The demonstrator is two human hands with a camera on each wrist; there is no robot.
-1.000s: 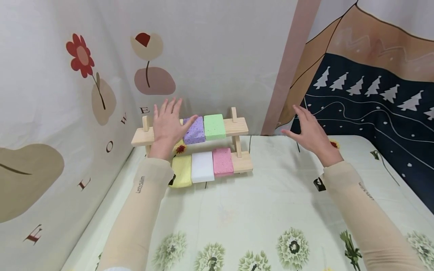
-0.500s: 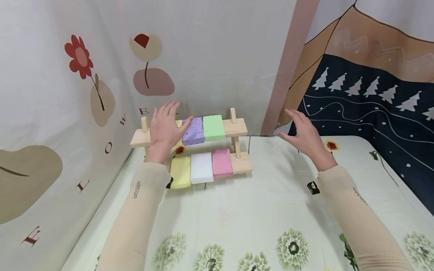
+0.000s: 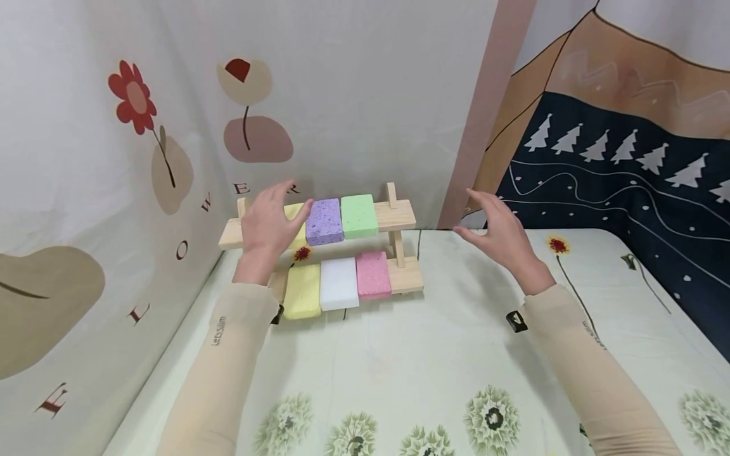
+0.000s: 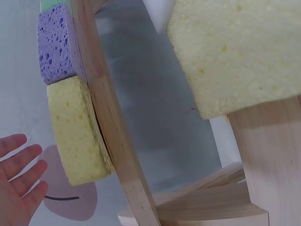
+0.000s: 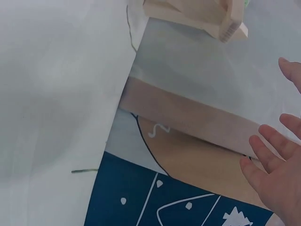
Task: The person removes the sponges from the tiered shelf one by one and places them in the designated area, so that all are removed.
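A two-tier wooden rack (image 3: 396,216) stands against the back cloth, holding sponges side by side. On its upper shelf are a yellow sponge (image 4: 77,129), a purple sponge (image 3: 324,221) and a green sponge (image 3: 359,216). Below them sit another yellow sponge (image 3: 303,291), a white sponge (image 3: 339,284) and a pink sponge (image 3: 373,275). My left hand (image 3: 267,221), fingers extended and thumb apart, hovers before the upper shelf's left end and partly covers it. My right hand (image 3: 495,231) is held in the air right of the rack, fingers spread, holding nothing.
A pale cloth with printed flowers covers the table (image 3: 388,367). Grey-white cloth (image 3: 371,95) hangs behind and on the left. A dark printed cloth (image 3: 616,183) with trees borders the right side.
My left hand has shifted slightly left and down, baring more of the upper yellow sponge. My right hand has drifted left toward the rack. The sponges stay in place.
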